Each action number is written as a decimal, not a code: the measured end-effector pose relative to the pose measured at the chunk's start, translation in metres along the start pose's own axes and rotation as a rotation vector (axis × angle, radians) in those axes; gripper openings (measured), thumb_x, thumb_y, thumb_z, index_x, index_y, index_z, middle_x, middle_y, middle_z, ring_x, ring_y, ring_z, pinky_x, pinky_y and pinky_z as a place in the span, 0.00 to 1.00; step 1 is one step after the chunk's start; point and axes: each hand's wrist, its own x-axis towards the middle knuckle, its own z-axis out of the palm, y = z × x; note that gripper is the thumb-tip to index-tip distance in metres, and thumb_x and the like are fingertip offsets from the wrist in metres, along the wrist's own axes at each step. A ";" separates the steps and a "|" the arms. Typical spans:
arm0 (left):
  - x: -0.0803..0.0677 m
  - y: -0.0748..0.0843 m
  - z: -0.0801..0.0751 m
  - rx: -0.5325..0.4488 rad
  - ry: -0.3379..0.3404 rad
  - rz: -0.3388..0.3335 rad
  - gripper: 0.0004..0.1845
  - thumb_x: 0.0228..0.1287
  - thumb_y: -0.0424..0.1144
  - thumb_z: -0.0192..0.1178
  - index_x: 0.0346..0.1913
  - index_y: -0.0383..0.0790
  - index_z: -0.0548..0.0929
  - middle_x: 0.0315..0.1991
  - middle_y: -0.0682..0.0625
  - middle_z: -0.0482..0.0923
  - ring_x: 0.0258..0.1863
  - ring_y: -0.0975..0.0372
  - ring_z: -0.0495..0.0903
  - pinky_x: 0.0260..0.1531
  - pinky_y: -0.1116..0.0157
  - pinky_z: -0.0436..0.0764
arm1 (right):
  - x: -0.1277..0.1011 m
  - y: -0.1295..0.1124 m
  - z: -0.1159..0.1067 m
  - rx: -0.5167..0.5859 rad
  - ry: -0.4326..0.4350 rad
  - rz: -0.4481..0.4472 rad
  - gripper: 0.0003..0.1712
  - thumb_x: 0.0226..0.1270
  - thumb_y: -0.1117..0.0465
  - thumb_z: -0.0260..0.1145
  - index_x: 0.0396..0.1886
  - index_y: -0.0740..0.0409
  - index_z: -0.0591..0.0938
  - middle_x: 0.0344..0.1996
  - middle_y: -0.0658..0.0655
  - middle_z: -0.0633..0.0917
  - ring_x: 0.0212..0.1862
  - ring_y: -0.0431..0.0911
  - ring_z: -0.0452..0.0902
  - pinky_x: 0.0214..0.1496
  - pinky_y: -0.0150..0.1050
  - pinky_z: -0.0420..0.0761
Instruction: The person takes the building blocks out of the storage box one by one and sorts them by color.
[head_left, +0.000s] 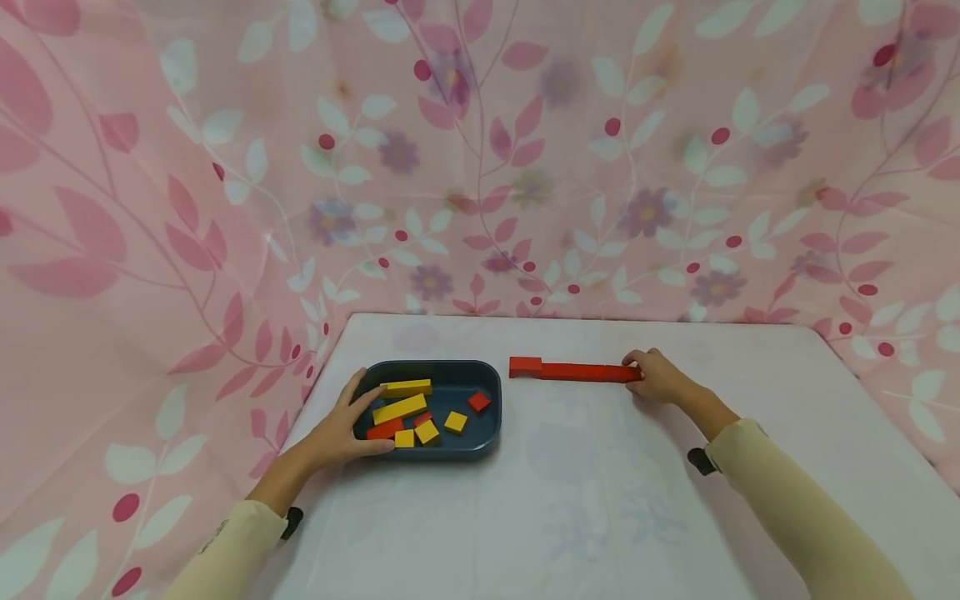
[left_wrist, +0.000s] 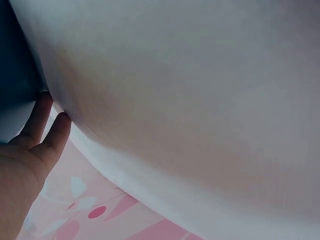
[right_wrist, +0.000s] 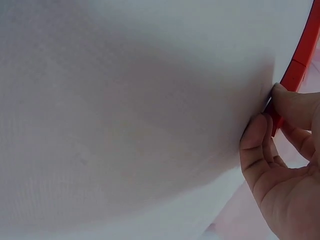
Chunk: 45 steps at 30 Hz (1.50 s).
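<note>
My left hand (head_left: 339, 429) rests on the left end of a dark blue tray (head_left: 491, 433), its fingers spread and fairly straight at the rim. In the left wrist view two of its fingertips touch near the tray's outer side. Inside lie long yellow blocks (head_left: 400, 409), several small yellow blocks (head_left: 455, 422) and some red ones (head_left: 479, 402). To the right of the tray, red blocks (head_left: 577, 372) form a straight row, with a raised-looking block (head_left: 525, 367) at the left end. My right hand (head_left: 660, 379) pinches the red end block (right_wrist: 276, 116) at the row's right end.
A white cloth (head_left: 570, 500) covers the table. Pink floral fabric (head_left: 480, 167) hangs behind it and along the left side. The row lies near the table's back edge. Each wrist carries a small black device (head_left: 701, 461).
</note>
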 end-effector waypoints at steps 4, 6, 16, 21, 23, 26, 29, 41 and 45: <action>0.000 -0.001 0.000 0.002 -0.002 -0.007 0.54 0.50 0.63 0.71 0.77 0.49 0.58 0.81 0.45 0.29 0.75 0.37 0.47 0.62 0.29 0.63 | -0.002 -0.003 -0.002 -0.009 0.006 0.001 0.20 0.61 0.67 0.69 0.53 0.68 0.78 0.38 0.65 0.78 0.41 0.54 0.71 0.42 0.45 0.76; 0.001 -0.001 0.000 0.001 0.001 -0.010 0.54 0.50 0.64 0.71 0.77 0.50 0.59 0.81 0.45 0.29 0.75 0.38 0.47 0.62 0.29 0.63 | -0.002 -0.004 -0.003 -0.014 0.016 -0.007 0.20 0.61 0.67 0.68 0.53 0.67 0.79 0.38 0.65 0.78 0.41 0.54 0.71 0.43 0.46 0.77; 0.001 -0.002 0.000 -0.005 -0.005 -0.013 0.54 0.50 0.63 0.71 0.77 0.51 0.58 0.81 0.46 0.28 0.75 0.38 0.46 0.63 0.29 0.62 | -0.002 -0.002 0.000 -0.013 0.001 -0.014 0.19 0.62 0.68 0.67 0.54 0.65 0.79 0.41 0.66 0.77 0.42 0.54 0.71 0.44 0.48 0.77; 0.001 -0.002 -0.001 -0.002 -0.009 -0.025 0.54 0.50 0.64 0.70 0.78 0.52 0.57 0.81 0.47 0.27 0.75 0.38 0.47 0.62 0.29 0.62 | -0.001 -0.002 0.000 -0.002 0.003 -0.009 0.20 0.63 0.67 0.66 0.55 0.64 0.79 0.42 0.67 0.77 0.42 0.54 0.71 0.44 0.48 0.77; 0.001 -0.001 -0.001 -0.005 -0.010 -0.026 0.54 0.50 0.64 0.70 0.77 0.52 0.58 0.81 0.47 0.27 0.75 0.38 0.46 0.62 0.29 0.62 | -0.001 -0.002 0.000 -0.002 0.001 -0.014 0.20 0.63 0.67 0.67 0.55 0.65 0.79 0.41 0.67 0.77 0.42 0.54 0.71 0.44 0.48 0.77; 0.001 -0.001 -0.001 -0.009 -0.006 -0.012 0.54 0.49 0.64 0.71 0.77 0.51 0.58 0.81 0.46 0.28 0.75 0.38 0.46 0.62 0.29 0.62 | -0.002 -0.002 0.001 -0.005 0.004 -0.018 0.19 0.64 0.66 0.67 0.55 0.65 0.79 0.41 0.66 0.77 0.41 0.54 0.71 0.43 0.47 0.77; 0.000 -0.001 -0.001 -0.014 -0.002 0.003 0.54 0.49 0.64 0.71 0.77 0.49 0.58 0.81 0.45 0.29 0.75 0.38 0.47 0.63 0.29 0.62 | -0.002 -0.002 0.002 -0.006 0.002 -0.013 0.19 0.64 0.66 0.67 0.55 0.65 0.79 0.41 0.66 0.77 0.41 0.53 0.71 0.44 0.47 0.77; 0.000 -0.002 0.001 -0.016 -0.001 -0.021 0.56 0.48 0.65 0.70 0.78 0.55 0.54 0.81 0.47 0.28 0.75 0.38 0.48 0.63 0.30 0.63 | -0.002 -0.003 0.002 -0.001 -0.015 0.008 0.20 0.64 0.66 0.66 0.56 0.65 0.78 0.42 0.67 0.76 0.42 0.54 0.70 0.44 0.47 0.77; 0.001 -0.002 0.000 -0.013 -0.002 -0.028 0.56 0.48 0.66 0.70 0.78 0.56 0.54 0.81 0.48 0.28 0.75 0.38 0.48 0.62 0.30 0.63 | -0.002 -0.002 0.002 0.006 -0.015 0.012 0.20 0.65 0.66 0.66 0.57 0.66 0.78 0.43 0.68 0.75 0.43 0.55 0.70 0.44 0.47 0.77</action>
